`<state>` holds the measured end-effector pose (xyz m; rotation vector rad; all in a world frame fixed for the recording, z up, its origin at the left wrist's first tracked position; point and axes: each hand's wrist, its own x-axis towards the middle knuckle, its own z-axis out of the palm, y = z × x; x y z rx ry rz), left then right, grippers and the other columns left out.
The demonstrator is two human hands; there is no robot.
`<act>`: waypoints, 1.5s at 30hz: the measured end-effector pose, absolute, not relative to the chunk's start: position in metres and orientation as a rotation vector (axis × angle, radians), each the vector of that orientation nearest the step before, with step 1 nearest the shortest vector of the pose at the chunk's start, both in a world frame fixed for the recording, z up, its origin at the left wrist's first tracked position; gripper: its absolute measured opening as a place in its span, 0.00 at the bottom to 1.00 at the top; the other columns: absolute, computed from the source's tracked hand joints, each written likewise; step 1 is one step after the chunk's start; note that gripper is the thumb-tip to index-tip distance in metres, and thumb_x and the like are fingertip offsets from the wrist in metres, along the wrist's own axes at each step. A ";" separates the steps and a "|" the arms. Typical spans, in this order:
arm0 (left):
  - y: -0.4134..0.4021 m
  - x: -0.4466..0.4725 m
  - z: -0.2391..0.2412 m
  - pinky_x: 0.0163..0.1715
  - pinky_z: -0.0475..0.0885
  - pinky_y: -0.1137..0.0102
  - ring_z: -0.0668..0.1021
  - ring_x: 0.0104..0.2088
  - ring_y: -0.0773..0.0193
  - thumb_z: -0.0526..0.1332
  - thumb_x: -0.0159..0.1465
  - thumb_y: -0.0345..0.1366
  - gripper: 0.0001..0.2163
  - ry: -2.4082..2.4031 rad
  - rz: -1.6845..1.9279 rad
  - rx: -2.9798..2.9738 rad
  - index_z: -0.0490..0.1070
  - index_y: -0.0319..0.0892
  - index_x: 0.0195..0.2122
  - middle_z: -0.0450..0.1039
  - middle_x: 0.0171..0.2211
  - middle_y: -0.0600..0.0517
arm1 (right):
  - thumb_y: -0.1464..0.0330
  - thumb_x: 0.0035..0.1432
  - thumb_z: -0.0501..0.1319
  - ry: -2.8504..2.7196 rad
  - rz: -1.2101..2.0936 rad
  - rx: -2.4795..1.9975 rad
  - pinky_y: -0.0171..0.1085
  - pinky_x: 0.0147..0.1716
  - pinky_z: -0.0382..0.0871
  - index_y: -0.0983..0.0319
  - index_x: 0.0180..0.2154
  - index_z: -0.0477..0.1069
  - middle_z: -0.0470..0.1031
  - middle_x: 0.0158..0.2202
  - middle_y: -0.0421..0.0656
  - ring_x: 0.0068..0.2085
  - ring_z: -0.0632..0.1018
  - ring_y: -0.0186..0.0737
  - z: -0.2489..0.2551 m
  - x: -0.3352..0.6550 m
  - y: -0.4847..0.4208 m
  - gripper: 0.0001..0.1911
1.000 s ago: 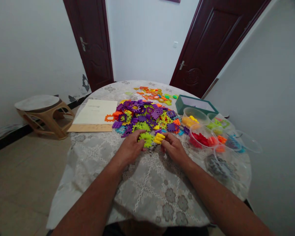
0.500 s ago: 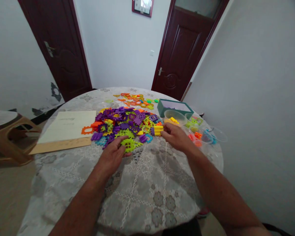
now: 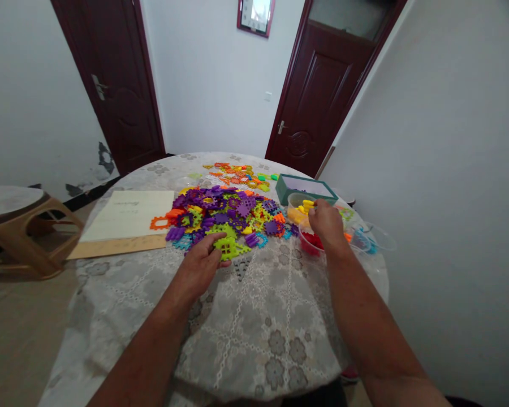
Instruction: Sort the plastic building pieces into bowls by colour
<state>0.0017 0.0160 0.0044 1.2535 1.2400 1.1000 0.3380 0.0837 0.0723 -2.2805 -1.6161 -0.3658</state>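
Hands well apart. Left hand [image 3: 202, 262], near side of tbl, has thumb & fingers closed on flat green pcs [image 3: 226, 249] w/ toothed edges, at near edge of the pile. Right hand [image 3: 327, 221] is off to the right, above the tubs, fingertips at yellow pcs [image 3: 308, 205] in or just over the yellow tub [image 3: 291, 211]; can't tell if it's gripping any.

Grey triangle [image 3: 241, 268] lies just right of left hand. Purple pcs [image 3: 251, 239] & a blue ring [image 3: 262, 240] sit a bit farther right, close to the pile. Big mixed pile [image 3: 221, 217], mostly purple w/ green, yellow & orange, fills tbl middle. Red tub [image 3: 304, 241] is on the near side of yellow tub, partly behind right hand & forearm. Green box [image 3: 284, 193] stands on far side of the tubs.

Far end: loose orange pcs [image 3: 236, 174]. Left of pile: paper sheet [image 3: 129, 212] w/ brown strip [image 3: 119, 247] along near edge. All on a flowered tablecloth [image 3: 237, 330]; stool [image 3: 29, 240] on floor, far left.
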 end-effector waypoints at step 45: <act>0.012 0.005 0.026 0.44 0.85 0.63 0.84 0.47 0.56 0.63 0.58 0.36 0.26 1.377 1.042 1.294 0.76 0.41 0.60 0.77 0.57 0.44 | 0.78 0.67 0.54 -1.991 -0.577 -2.079 0.45 0.49 0.75 0.61 0.59 0.72 0.81 0.50 0.50 0.49 0.80 0.50 0.003 0.387 -0.107 0.23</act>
